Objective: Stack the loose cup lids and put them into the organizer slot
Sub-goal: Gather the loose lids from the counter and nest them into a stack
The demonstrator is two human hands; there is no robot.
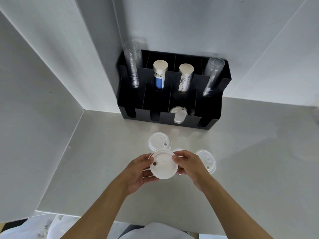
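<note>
Pinching a white lid point(163, 165) between both hands point(138, 171) point(189, 165) near the bench's front edge; misaligned rims are risking a crooked, toppling stack.

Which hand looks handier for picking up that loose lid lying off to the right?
The right hand. The lid on the right lies just beside it on the counter, while the left hand sits across the held lid.
</note>
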